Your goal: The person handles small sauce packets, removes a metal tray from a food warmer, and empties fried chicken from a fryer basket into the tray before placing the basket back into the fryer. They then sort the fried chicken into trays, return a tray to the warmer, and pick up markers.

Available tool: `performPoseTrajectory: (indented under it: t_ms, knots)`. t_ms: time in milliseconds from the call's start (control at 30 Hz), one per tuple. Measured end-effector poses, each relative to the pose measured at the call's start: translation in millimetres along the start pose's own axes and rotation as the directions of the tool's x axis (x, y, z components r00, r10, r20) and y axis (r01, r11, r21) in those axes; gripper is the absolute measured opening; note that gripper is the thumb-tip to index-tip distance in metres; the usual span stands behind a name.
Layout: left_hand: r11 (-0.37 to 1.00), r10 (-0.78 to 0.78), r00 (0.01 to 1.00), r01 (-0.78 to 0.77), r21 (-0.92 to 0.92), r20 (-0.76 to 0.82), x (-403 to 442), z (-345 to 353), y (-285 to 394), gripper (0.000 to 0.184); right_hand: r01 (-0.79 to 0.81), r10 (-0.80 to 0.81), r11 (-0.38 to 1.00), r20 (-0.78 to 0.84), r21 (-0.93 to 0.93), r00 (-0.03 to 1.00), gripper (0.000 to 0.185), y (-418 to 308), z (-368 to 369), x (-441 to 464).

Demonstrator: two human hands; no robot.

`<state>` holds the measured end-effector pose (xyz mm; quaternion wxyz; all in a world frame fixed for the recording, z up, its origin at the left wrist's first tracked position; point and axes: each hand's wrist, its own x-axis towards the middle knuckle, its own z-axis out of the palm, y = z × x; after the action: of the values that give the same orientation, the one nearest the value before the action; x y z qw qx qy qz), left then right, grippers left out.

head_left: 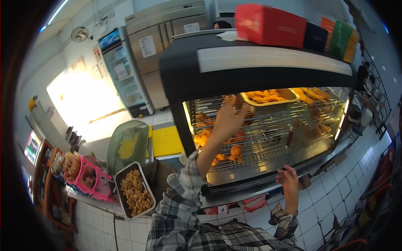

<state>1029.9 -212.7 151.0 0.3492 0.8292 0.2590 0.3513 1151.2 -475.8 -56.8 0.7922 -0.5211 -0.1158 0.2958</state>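
Observation:
My left hand [230,119] reaches into a lit food warmer [268,165], above its upper wire rack [268,119]. Its fingers are apart, and I make out nothing held between them. Fried chicken pieces [235,153] lie on the lower left of the warmer, below that hand. Just to its right, a metal tray [272,103] of golden fried pieces [266,96] sits on the rack. My right hand [289,183] hovers in front of the warmer's lower edge, fingers loosely bent and apart, holding nothing. A dark red handle [289,136] shows at the warmer's front, above that hand.
At left, a metal tray [117,184] holds small fried pieces, beside pink baskets [102,188]. Behind are a green tub [112,152] and a yellow board [166,141]. Red boxes [270,25] stand on the warmer. A person's head [222,25] shows behind it.

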Motion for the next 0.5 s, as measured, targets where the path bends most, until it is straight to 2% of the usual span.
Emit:
performPoseTrajectory:
  t_ms: [33, 100, 167, 200, 233, 333, 400, 433, 500]
  knots:
    - [0.992, 0.082, 0.994, -0.075, 0.103, -0.067, -21.3, -4.7, -4.4, 0.055, -0.008, 0.011, 0.999, 0.090, -0.036, 0.996, 0.027, 6.0, 8.0, -3.8]
    - [0.927, 0.216, 0.962, -0.148, -0.346, 0.168, -72.4, -25.4, -20.2, 0.060, -0.021, 0.049, 0.994, 0.270, -0.105, 0.962, 0.029, 18.5, 21.4, -14.9]
    - [0.937, 0.288, 0.842, -0.150, -0.316, 0.456, -129.4, -69.2, -19.9, 0.053, -0.052, 0.121, 0.985, 0.440, -0.167, 0.890, 0.033, 27.4, 38.9, -24.2]
    - [0.930, 0.284, 0.695, -0.030, -0.367, 0.660, -149.6, -87.1, -32.8, 0.054, -0.061, 0.163, 0.976, 0.517, -0.210, 0.840, 0.034, 32.5, 49.2, -30.9]
    - [0.914, 0.291, 0.505, 0.103, -0.392, 0.812, -170.9, -106.5, -45.1, 0.054, -0.069, 0.209, 0.966, 0.593, -0.249, 0.778, 0.034, 39.6, 61.1, -38.8]
    - [0.859, 0.092, 0.365, 0.441, -0.260, 0.926, -230.2, -158.0, -87.9, 0.052, -0.105, 0.483, 0.853, 0.698, -0.511, 0.528, 0.034, 45.3, 100.2, -51.8]
    - [0.826, -0.028, 0.679, 0.428, -0.365, 0.733, -274.4, -195.9, -118.9, 0.052, -0.102, 0.543, 0.834, 0.774, -0.542, 0.326, 0.033, 60.1, 137.1, -58.4]
    - [0.816, -0.090, 0.794, 0.404, -0.412, 0.601, -296.5, -214.2, -131.5, 0.052, -0.099, 0.561, 0.826, 0.796, -0.555, 0.228, 0.032, 67.8, 156.0, -65.3]
    - [0.773, -0.239, 0.913, 0.386, -0.504, 0.332, -332.5, -251.1, -149.6, 0.053, -0.129, 0.539, 0.840, 0.837, -0.527, 0.093, 0.029, 81.7, 206.5, -77.9]
